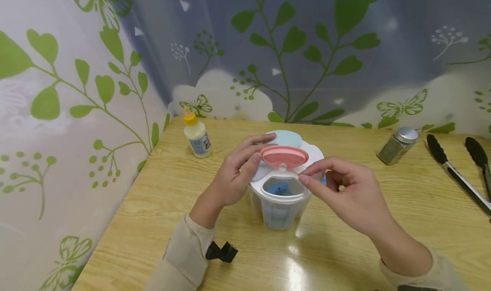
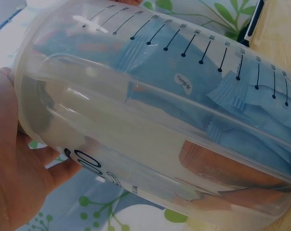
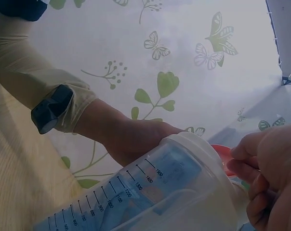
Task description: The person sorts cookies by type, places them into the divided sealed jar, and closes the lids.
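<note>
A clear-sided storage container (image 1: 279,214) with a white top stands on the table. One pink lid (image 1: 284,155) on it is raised, exposing a compartment with blue packets (image 1: 281,188). My left hand (image 1: 232,174) holds the container at its left side, thumb by the pink lid and fingers reaching over the top. In the left wrist view, blue packets (image 2: 184,86) and orange-brown packets (image 2: 218,168) show through the wall. My right hand (image 1: 350,193) pinches thumb and forefinger at the pink lid's right edge; the exact contact is partly hidden. Other fingers curl inward.
A small bottle with a yellow cap (image 1: 197,135) stands at the back left. To the right are a glass jar with a silver lid (image 1: 399,145) and black-tipped tongs (image 1: 456,171). A patterned curtain (image 1: 307,52) borders the table (image 1: 168,188).
</note>
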`<state>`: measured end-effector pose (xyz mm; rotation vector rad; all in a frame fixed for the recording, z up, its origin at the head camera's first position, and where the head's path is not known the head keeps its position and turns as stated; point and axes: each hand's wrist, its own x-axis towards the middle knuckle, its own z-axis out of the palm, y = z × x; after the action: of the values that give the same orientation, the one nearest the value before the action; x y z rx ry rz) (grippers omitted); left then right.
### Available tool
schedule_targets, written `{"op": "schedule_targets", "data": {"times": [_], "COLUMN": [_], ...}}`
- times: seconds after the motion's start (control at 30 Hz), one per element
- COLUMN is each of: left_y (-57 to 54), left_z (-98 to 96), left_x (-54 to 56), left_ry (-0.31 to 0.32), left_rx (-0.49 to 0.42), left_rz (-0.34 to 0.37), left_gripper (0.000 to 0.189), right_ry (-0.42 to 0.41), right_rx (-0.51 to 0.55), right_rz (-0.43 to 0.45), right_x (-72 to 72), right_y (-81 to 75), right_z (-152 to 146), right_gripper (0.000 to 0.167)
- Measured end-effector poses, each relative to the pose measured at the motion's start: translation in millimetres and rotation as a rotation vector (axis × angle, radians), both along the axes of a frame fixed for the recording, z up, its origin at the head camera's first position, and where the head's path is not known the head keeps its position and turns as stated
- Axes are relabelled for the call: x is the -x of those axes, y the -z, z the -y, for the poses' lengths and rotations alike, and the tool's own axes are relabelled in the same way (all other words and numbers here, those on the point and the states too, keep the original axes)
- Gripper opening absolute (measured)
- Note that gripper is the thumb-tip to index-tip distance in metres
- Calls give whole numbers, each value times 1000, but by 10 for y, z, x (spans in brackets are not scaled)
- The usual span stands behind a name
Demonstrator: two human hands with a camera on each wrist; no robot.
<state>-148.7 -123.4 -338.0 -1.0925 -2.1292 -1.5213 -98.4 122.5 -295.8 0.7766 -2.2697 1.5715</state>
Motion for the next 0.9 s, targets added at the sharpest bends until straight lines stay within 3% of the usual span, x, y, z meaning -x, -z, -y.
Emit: {"op": "schedule_targets", "data": {"times": [0.27, 0.47, 0.8, 0.9], "left_y": [15, 11, 9, 6], "left_z": [12, 16, 15, 11], "left_x": [-4, -4, 0, 6], "left_ry": [1, -9, -8, -2], "left_rx": [-1, 4, -3, -1], "left_rz": [-10, -9, -7, -10], "left_gripper": [55, 55, 55, 55], "right_ry": [-65, -167, -153, -128], "right_rx": [136, 308, 423, 414], "right_rz": [108, 73, 135, 155], "right_x": [24, 69, 205, 266], "right_y": [55, 171, 420, 465], "right_z": [-147, -269, -464, -516], "right_gripper": [19, 26, 30, 29]}}
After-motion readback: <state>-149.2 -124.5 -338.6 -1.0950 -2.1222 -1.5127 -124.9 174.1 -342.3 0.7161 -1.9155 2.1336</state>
